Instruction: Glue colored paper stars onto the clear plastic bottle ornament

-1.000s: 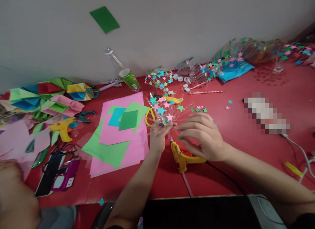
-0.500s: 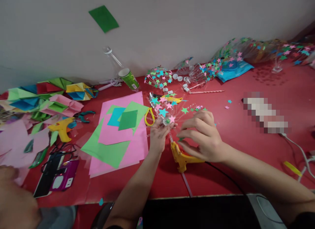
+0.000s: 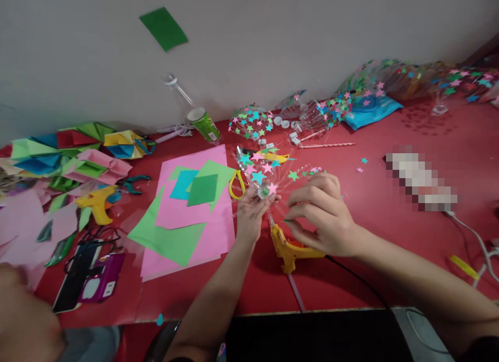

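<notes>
My left hand (image 3: 251,209) is closed around the neck of a cut clear plastic bottle (image 3: 263,190). Its thin strips fan outward, with pink, blue and green paper stars (image 3: 258,177) on them. To the right, my right hand (image 3: 322,216) has its fingers curled, thumb and fingertips pinched together close to the strips. A small green paper piece at those fingertips is almost hidden, so its shape is unclear. Below both hands a yellow glue gun (image 3: 286,250) lies on the red table, its nozzle near the bottle and a glue stick sticking out behind.
Coloured paper sheets (image 3: 171,247) and yellow-handled scissors (image 3: 236,185) lie left of my hands. Farther left are a second yellow glue gun (image 3: 99,202), a purple box (image 3: 103,279) and another person's hand (image 3: 27,320). Star-covered bottle pieces (image 3: 251,122) line the wall. A black cable (image 3: 362,279) runs rightward.
My right hand has shifted slightly right, away from the bottle, and the green piece at its fingertips shows less. My left hand and the bottle have stayed in place.
</notes>
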A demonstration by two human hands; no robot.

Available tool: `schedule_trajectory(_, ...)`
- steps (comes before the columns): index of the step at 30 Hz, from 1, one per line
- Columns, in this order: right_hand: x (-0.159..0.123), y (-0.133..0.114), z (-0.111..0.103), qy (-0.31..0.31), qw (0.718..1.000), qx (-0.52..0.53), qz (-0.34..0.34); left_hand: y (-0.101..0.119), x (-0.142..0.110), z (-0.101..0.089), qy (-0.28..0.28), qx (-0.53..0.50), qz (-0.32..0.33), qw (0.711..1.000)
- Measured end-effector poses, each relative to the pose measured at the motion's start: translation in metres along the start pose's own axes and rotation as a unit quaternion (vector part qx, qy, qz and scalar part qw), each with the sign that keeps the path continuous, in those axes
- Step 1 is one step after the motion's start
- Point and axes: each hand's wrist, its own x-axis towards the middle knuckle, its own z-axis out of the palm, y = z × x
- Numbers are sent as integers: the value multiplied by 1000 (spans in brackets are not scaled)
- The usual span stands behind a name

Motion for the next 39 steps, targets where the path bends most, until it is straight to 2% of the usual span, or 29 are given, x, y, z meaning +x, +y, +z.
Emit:
schedule_trajectory(11,1,0,-2,-11,1000,13,2,-2,0,-2,-14,-21,-10,1000)
schedule_trajectory(16,3,1,-5,9,1000,1,8,-3,0,-2,-17,-8,-11,1000)
schedule_trajectory(22,5,3,-4,15,999,48,5,-5,-1,-2,-16,-18,2,1000)
schedule_trajectory(27,2,3,-1,6,996,78,-45,-6,-2,-5,-11,-2,-3,1000)
schedule_trajectory(30,1,3,0,2,996,73,-60,-6,-2,-4,-12,0,-9,1000)
schedule_trajectory(39,1,4,3,22,999,19,-25,-5,-1,-3,-6,-6,4,1000)
